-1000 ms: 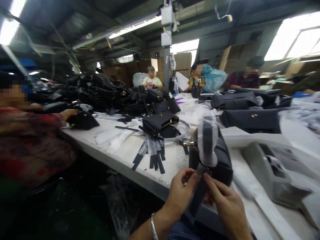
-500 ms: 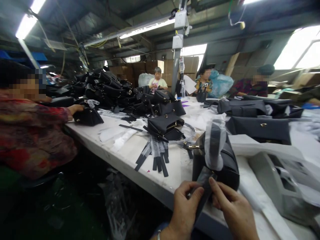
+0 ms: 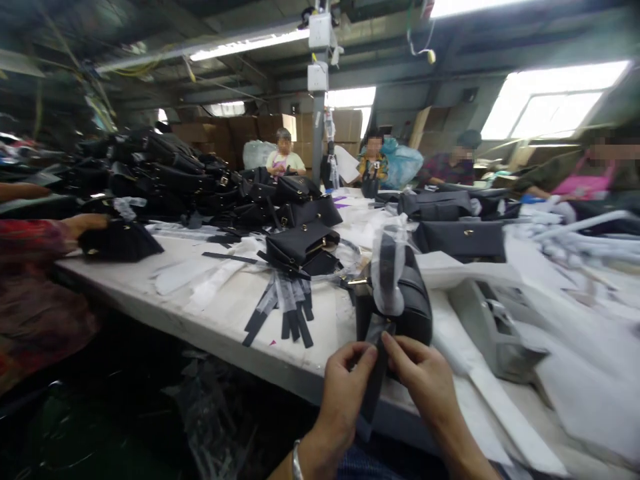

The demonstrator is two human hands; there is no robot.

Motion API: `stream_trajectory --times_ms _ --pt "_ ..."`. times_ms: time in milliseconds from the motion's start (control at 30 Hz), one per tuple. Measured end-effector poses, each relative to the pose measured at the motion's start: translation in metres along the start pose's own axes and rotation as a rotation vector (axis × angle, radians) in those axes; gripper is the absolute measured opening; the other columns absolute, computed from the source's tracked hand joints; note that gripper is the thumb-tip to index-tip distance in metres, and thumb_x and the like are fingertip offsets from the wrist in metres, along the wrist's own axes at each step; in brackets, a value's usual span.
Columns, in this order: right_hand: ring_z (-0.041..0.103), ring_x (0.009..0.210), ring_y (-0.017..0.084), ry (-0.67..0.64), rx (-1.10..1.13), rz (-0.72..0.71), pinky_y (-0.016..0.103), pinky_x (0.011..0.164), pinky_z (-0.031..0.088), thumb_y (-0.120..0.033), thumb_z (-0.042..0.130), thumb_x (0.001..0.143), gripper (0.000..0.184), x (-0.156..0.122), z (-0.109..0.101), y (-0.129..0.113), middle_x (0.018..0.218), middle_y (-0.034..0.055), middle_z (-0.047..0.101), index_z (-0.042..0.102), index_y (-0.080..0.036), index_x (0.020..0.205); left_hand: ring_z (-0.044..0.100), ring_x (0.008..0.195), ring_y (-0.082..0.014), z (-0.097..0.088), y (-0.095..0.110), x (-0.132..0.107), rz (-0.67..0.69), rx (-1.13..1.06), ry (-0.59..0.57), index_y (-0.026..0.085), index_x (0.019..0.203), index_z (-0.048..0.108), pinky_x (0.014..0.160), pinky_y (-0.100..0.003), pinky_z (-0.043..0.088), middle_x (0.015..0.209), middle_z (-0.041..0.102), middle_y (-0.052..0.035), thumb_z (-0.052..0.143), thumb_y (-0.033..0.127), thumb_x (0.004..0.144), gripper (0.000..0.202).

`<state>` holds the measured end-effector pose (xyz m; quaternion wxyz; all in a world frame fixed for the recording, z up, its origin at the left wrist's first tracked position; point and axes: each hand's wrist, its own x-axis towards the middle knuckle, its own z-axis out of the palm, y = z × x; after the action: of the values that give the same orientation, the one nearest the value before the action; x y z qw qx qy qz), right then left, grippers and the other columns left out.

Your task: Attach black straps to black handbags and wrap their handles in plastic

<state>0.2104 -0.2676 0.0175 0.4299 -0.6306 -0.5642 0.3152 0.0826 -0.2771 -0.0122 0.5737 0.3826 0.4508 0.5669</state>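
A black handbag [image 3: 407,303] stands at the near edge of the white table [image 3: 220,313], its handle wrapped in clear plastic film [image 3: 389,280]. A black strap [image 3: 374,383] hangs down from the bag in front of me. My left hand [image 3: 345,390] pinches the strap from the left with thumb and fingers. From the right, my right hand [image 3: 425,383] grips the same strap, fingertips meeting the left hand's.
Loose black straps [image 3: 287,313] lie fanned on the table beside another bag [image 3: 300,247]. A big heap of black bags [image 3: 165,180] fills the far left. White wrapping sheets [image 3: 575,347] cover the right side. A person's hand [image 3: 85,223] at left touches a bag; several people sit at the far end.
The view has swung right, so everything sits further left in frame. Both hands stay on the strap, fingertips now a little closer to the bag's lower end.
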Motion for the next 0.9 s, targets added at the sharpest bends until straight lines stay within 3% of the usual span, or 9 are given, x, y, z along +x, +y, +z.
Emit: stream_trajectory --times_ms 133,200,367,600,733,900 --pt "0.046 0.048 0.011 0.034 0.095 -0.004 0.023 0.047 0.034 -0.055 0.059 0.085 0.048 0.001 0.007 0.000 0.050 -0.0011 0.053 0.062 -0.017 0.057 0.068 0.085 -0.0210 -0.001 -0.009 0.004 0.024 -0.001 -0.007 0.014 0.097 0.074 0.077 -0.028 0.052 0.090 0.076 -0.0083 0.070 0.042 0.083 0.031" --pt "0.044 0.045 0.010 0.052 0.159 0.023 0.023 0.045 0.033 -0.053 0.060 0.085 0.047 0.001 0.009 0.002 0.048 -0.0018 0.051 0.060 -0.017 0.056 0.069 0.088 -0.0218 -0.001 -0.011 0.005 0.100 0.060 0.000 0.015 0.100 0.074 0.079 -0.029 0.053 0.093 0.075 -0.0090 0.069 0.041 0.084 0.031" --pt "0.042 0.039 0.009 0.052 0.287 0.076 0.023 0.042 0.031 -0.050 0.064 0.084 0.047 -0.001 0.011 0.007 0.043 -0.0022 0.049 0.057 -0.016 0.052 0.068 0.090 -0.0197 -0.003 -0.006 0.002 0.440 0.331 0.016 0.018 0.098 0.076 0.083 -0.029 0.054 0.094 0.072 -0.0072 0.064 0.029 0.089 0.018" --pt "0.042 0.034 0.007 0.025 0.534 0.193 0.021 0.037 0.027 -0.054 0.067 0.082 0.053 0.003 0.011 0.010 0.042 -0.0013 0.050 0.053 -0.015 0.048 0.070 0.087 -0.0143 -0.017 -0.008 0.007 0.968 0.708 -0.147 0.017 0.121 0.067 0.080 -0.020 0.057 0.097 0.070 -0.0072 0.053 0.010 0.094 0.032" --pt "0.043 0.032 0.007 0.005 0.566 0.218 0.019 0.036 0.029 -0.057 0.067 0.081 0.055 0.004 0.011 0.009 0.041 0.0001 0.052 0.056 -0.014 0.049 0.071 0.093 -0.0170 -0.028 0.000 0.013 1.155 0.966 -0.261 0.013 0.128 0.060 0.080 -0.023 0.059 0.102 0.071 -0.0105 0.046 0.008 0.096 0.035" --pt "0.057 0.042 0.012 -0.098 0.663 0.181 0.020 0.042 0.042 -0.061 0.064 0.081 0.054 -0.001 0.007 0.000 0.053 0.0049 0.063 0.064 -0.012 0.061 0.072 0.088 -0.0189 -0.033 0.020 0.019 1.365 1.191 -0.290 0.010 0.124 0.060 0.078 -0.027 0.061 0.096 0.074 -0.0122 0.042 0.012 0.099 0.031"
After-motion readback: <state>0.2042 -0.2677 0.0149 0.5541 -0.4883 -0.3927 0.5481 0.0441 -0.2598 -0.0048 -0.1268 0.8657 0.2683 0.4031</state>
